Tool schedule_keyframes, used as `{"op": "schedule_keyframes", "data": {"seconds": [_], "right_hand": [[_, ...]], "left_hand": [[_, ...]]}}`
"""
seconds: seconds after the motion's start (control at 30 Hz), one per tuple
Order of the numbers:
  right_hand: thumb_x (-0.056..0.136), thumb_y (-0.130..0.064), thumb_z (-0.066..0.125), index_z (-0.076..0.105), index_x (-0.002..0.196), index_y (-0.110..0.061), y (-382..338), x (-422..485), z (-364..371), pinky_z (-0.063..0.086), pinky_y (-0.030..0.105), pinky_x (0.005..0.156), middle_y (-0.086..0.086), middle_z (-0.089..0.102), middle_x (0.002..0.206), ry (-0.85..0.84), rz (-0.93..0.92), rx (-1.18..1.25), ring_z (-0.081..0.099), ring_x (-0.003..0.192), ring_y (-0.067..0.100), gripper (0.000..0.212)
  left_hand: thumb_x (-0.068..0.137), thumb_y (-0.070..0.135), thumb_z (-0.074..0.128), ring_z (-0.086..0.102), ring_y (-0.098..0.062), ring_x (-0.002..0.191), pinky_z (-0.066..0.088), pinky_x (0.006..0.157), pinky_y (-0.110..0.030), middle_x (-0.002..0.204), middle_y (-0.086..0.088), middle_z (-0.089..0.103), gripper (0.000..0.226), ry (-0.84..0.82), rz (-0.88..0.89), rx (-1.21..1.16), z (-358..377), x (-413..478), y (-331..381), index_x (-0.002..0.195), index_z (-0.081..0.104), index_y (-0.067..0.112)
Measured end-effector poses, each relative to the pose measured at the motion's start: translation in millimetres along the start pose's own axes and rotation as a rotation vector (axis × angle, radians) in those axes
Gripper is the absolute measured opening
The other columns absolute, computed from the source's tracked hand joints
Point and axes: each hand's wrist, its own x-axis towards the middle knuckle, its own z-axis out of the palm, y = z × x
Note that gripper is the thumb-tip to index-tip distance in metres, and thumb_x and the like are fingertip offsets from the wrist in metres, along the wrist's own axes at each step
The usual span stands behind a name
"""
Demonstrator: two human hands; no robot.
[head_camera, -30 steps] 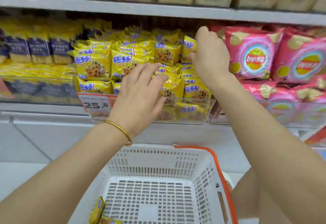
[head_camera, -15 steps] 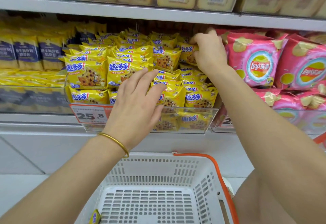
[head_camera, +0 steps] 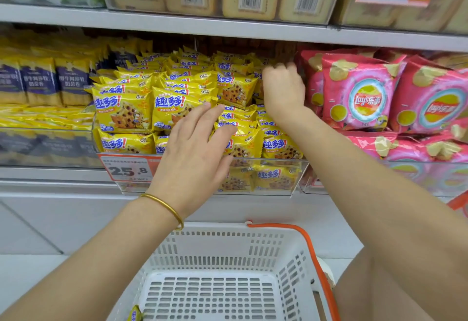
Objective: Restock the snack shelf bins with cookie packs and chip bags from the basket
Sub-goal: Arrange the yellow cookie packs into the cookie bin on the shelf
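Resting flat on the front of the pile, the left hand (head_camera: pixel 195 148) has its fingers straight and holds nothing. It only touches the cookie packs (head_camera: pixel 121 110) that fill the clear bin (head_camera: pixel 278 181) on the middle shelf. The right hand (head_camera: pixel 283 90) reaches to the back right corner of the same bin, just beside the pink chip bags (head_camera: pixel 362 93). Its fingers are curled there, but I cannot tell if they grasp a pack or only push one in, because the back of the hand hides them. Below, the white basket (head_camera: pixel 228 244) looks almost empty. One yellow pack (head_camera: pixel 135 314) shows at its near left corner.

I judge the packs to be light and soft: thin shiny wrapping with some air and brittle cookies inside. The wrapping is probably slippery, so the heaped pile may slide forward over the low front wall. It seems better to take a pack by its two long sides with a gentle pinch, and not to squeeze the middle, where the cookies may break. The chip bags are likely lighter and more fragile, so the top seam is the safer place to hold.
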Motion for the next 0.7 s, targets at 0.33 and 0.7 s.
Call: {"op": "schedule_keyframes", "data": {"seconds": [0.33, 0.7], "right_hand": [[0.075, 0.020, 0.042, 0.052, 0.121, -0.002, 14, -62, -30, 0.044, 0.042, 0.088, 0.014, 0.048, 0.127, 0.067, -0.084, 0.249, 0.046, 0.117, 0.033, 0.052], [0.077, 0.007, 0.044, 0.065, 0.107, -0.009, -71, -213, 36, 0.049, 0.031, 0.078, 0.009, 0.062, 0.103, -0.281, -0.318, 0.846, 0.061, 0.088, 0.016, 0.040]], "left_hand": [[0.085, 0.025, 0.053, 0.036, -0.035, 0.132, 0.035, 0.106, -0.047, 0.138, -0.015, 0.047, 0.035, -0.031, 0.053, -0.030, -15, -14, -8, 0.116, 0.059, 0.009], [0.074, 0.035, 0.039, 0.058, -0.037, 0.101, 0.054, 0.075, -0.050, 0.113, -0.015, 0.062, 0.043, -0.463, 0.113, 0.071, -38, -100, -40, 0.096, 0.067, 0.010]]}}
